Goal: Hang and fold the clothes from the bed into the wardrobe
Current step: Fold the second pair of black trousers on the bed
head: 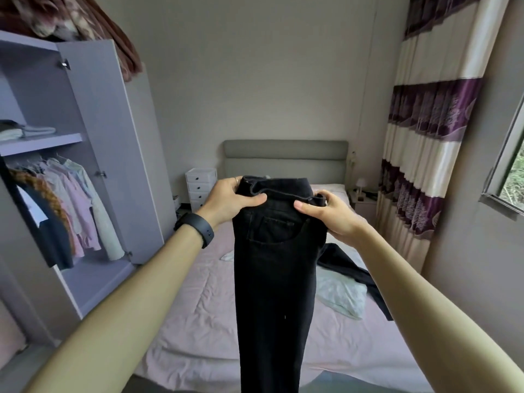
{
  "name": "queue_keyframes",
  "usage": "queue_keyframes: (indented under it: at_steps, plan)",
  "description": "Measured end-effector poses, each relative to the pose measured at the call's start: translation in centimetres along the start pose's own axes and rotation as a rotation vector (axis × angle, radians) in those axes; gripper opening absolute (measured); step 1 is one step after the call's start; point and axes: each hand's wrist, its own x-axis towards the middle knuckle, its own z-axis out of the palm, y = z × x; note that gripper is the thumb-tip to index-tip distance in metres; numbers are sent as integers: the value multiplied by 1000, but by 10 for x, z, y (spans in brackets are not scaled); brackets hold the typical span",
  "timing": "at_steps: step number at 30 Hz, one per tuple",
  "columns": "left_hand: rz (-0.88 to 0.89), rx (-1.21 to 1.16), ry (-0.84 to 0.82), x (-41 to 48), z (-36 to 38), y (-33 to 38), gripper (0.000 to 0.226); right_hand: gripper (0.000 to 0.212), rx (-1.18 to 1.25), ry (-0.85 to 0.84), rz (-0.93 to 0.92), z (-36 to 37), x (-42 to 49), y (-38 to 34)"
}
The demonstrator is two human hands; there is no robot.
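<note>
Black jeans [275, 265] held up in the air over the bed [198, 307], long axis straight down, legs together, hems out of view below. Waistband pinched at both ends: left hand [229, 199] at the left corner, right hand [331, 214] at the right, fingers [255, 200] curled round the cloth, thumbs on the near side. Hands about level, both equally near. Open wardrobe [93, 123] off to the left, closer to the left hand. Probably next: lowering to fold, or swinging leftward.

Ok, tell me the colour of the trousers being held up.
The trousers are black, clearest in the head view.
</note>
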Motion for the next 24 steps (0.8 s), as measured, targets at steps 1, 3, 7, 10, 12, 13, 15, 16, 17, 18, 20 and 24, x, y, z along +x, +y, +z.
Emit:
queue_keyframes:
  at_steps: [1,3,7,10,12,13,15,16,17,18,20,24]
  plan:
    - [-11,-31,-19,-2,-2,1,28,53,50,-30,11,-4,-3,3]
    - [-31,-61,-64,-8,-2,0,30,45,115,-195,103,-10,-8,9]
    - [-78,-12,-43,-19,7,-14,34,33,-99,-23,24,-14,-6,28]
    - [-81,33,19,-17,16,-26,31,32,-246,242,-153,-3,8,50]
    - [-87,99,72,-9,19,-35,30,32,-401,316,-207,4,23,63]
    - [-94,119,94,-4,18,-40,30,33,-464,327,-222,5,30,67]
    - [-102,121,137,6,14,-49,30,34,-523,314,-246,8,47,71]
    - [-104,121,161,16,10,-55,29,34,-546,302,-256,8,62,72]
    - [-105,127,184,27,6,-61,28,35,-571,293,-259,8,77,73]
    - [-105,127,210,43,1,-69,27,36,-588,289,-260,9,98,73]
    - [-110,135,240,71,-9,-82,27,37,-596,278,-260,11,134,75]
    - [-116,159,276,147,-36,-134,26,33,-582,224,-242,19,229,97]
